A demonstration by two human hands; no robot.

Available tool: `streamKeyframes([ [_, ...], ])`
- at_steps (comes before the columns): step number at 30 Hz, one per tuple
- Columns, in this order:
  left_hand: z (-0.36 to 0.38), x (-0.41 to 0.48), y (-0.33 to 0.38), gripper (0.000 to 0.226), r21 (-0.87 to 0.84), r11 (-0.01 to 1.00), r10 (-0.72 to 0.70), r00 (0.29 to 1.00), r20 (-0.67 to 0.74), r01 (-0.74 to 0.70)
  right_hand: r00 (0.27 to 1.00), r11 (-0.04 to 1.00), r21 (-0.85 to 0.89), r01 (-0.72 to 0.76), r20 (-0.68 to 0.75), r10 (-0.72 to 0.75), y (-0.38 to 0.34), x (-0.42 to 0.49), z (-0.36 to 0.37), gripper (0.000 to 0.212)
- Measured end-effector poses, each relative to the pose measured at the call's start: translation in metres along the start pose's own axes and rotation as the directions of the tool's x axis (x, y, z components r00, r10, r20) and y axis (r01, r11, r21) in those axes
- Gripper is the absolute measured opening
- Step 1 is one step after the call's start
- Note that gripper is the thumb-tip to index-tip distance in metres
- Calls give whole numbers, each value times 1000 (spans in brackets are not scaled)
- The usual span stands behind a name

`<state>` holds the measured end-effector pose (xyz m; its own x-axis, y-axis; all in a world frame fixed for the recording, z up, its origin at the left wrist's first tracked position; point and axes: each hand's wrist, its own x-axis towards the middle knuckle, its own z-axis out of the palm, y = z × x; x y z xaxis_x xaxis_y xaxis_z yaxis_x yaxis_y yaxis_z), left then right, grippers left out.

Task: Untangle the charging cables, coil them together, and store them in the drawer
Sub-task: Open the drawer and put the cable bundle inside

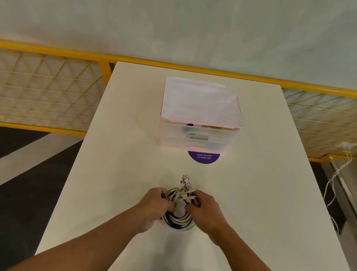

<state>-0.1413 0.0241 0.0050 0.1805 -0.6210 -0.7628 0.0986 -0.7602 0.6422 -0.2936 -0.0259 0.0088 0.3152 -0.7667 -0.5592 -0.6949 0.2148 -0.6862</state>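
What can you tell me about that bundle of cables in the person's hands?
The cable bundle is a round coil of several white and black cords with an open middle. Its plug ends stick out on the far side. It is held low over the white table, the left hand gripping one side, the right hand the other.

White rectangular table (128,128), matte top, long axis ran near to far. Far centre: translucent plastic drawer unit (198,135) stood on it, front facing the near end. Purple round sticker (203,158) sat flat on the top at the unit's near edge, its far part hidden under the base, with small white text on it. Near centre: cable coil (178,218), white and black mixed, gripped by left hand (156,205) and right hand (205,212), one on each side. Couldn't tell if the coil touched the top.
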Motion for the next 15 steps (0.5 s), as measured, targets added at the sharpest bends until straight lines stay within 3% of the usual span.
streamKeyframes([
  [4,7,-1,-10,27,98,995,19,1000,-24,-16,999,995,-95,14,-28,-17,11,-4,6,9],
  [12,17,-4,-12,8,346,937,88,992,-88,-53,998,990,-139,14,-64,-23,17,-6,9,24],
  [15,16,-5,-10,14,439,898,107,987,-119,-45,996,965,-261,30,-78,-52,20,-4,10,19],
])
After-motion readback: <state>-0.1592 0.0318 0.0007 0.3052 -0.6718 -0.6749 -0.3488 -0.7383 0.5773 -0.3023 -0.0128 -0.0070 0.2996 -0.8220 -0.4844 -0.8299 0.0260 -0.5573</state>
